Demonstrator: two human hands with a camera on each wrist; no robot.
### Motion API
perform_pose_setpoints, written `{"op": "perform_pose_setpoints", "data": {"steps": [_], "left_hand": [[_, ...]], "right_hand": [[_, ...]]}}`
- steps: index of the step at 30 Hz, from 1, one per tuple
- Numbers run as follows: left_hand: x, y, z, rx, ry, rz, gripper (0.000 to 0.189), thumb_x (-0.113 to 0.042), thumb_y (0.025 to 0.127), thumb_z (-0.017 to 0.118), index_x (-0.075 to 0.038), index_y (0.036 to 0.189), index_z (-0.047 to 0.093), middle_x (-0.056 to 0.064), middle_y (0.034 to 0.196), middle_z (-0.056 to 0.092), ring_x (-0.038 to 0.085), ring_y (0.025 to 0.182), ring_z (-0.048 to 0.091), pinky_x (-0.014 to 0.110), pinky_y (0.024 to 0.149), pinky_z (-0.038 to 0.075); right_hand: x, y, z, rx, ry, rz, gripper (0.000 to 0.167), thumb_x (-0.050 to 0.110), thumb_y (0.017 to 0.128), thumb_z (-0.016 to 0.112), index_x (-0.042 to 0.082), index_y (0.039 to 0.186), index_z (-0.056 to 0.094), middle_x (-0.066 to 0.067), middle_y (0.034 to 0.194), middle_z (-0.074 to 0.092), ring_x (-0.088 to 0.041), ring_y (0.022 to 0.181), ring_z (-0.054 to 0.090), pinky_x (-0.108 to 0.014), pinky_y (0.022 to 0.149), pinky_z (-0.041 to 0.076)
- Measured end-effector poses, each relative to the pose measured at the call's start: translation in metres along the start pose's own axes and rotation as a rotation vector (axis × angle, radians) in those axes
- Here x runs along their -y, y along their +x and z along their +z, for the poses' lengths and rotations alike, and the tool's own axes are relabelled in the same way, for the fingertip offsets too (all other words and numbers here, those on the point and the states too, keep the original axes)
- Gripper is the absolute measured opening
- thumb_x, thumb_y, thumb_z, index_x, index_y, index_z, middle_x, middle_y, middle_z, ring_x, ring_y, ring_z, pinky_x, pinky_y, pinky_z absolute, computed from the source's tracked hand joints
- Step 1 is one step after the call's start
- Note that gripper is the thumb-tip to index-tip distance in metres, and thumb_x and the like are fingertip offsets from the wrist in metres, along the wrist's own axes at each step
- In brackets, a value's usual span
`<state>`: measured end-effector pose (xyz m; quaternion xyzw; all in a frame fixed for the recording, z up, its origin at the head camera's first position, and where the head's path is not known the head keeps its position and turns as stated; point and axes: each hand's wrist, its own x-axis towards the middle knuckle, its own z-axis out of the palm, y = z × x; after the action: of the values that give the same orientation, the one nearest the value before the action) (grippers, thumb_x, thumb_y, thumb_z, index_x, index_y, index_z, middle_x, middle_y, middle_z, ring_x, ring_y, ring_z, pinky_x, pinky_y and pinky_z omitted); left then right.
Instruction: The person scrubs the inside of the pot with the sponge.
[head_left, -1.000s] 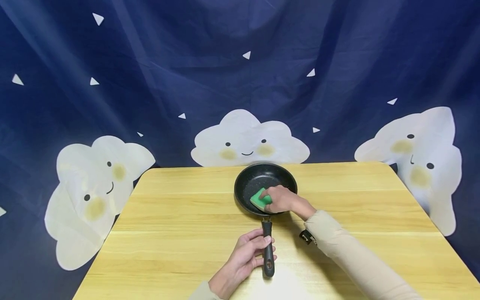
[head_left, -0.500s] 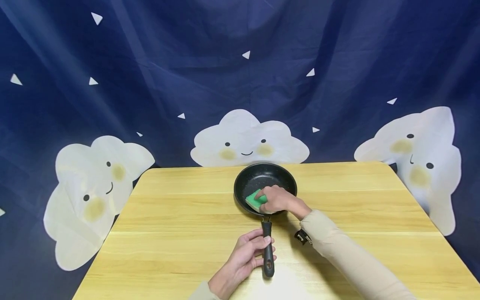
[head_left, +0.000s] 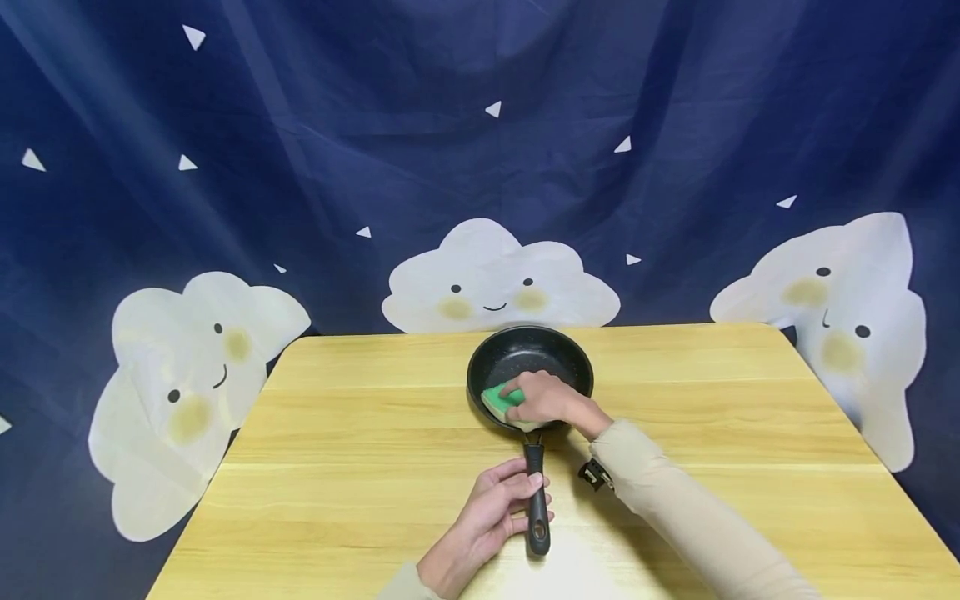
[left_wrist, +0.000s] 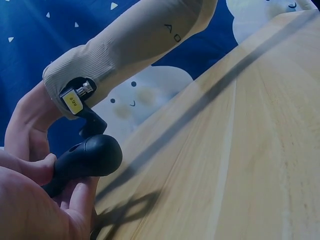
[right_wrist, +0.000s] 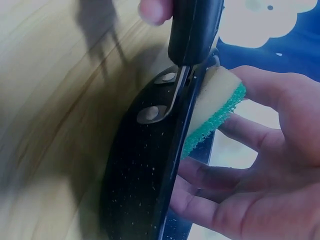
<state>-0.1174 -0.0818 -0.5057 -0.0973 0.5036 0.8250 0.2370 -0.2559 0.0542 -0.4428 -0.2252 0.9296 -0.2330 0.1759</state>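
A black frying pan [head_left: 528,354] stands near the table's far edge, its handle [head_left: 537,508] toward me. My left hand [head_left: 487,512] grips that handle, thumb on top and fingers beneath; the left wrist view shows the handle's rounded end [left_wrist: 102,155] poking out past the thumb. Inside the pan, at its near left, my right hand [head_left: 543,396] holds a sponge [head_left: 495,402] with a green scouring side up. From the right wrist view, the sponge's pale side [right_wrist: 212,97] lies against the pan's inner wall, and the fingers [right_wrist: 250,132] pinch its edges.
The light wooden table [head_left: 337,483] spreads out on both sides of the pan. Behind it hangs a dark blue curtain [head_left: 420,125] with white clouds. A small black camera mount [head_left: 594,475] sits at my right cuff.
My right hand has slid the sponge leftward and slightly nearer across the pan's inside. The pan and my left hand have stayed put.
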Motion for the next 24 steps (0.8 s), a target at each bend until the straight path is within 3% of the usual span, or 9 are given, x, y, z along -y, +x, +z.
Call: {"op": "perform_pose_setpoints", "data": {"steps": [13,24], "left_hand": [[0.000,0.001,-0.001,0.001,0.014,0.011,0.047,-0.008,0.096,0.070,0.006,0.138,0.053,0.016,0.109,0.071,0.021,0.086,0.069,0.049,0.082,0.063],[0.001,0.002,-0.002,-0.002,0.013,0.006,0.044,-0.008,0.096,0.070,0.006,0.135,0.054,0.016,0.109,0.072,0.020,0.082,0.069,0.046,0.080,0.063]], "right_hand": [[0.008,0.008,0.006,-0.047,0.042,0.014,0.042,0.029,0.092,0.074,0.014,0.130,0.071,-0.009,0.123,0.069,-0.023,0.088,0.055,-0.033,0.073,0.044],[0.010,0.015,0.011,-0.077,0.122,0.027,0.043,0.033,0.094,0.071,0.016,0.134,0.065,-0.013,0.131,0.064,-0.027,0.107,0.061,-0.045,0.089,0.053]]}}
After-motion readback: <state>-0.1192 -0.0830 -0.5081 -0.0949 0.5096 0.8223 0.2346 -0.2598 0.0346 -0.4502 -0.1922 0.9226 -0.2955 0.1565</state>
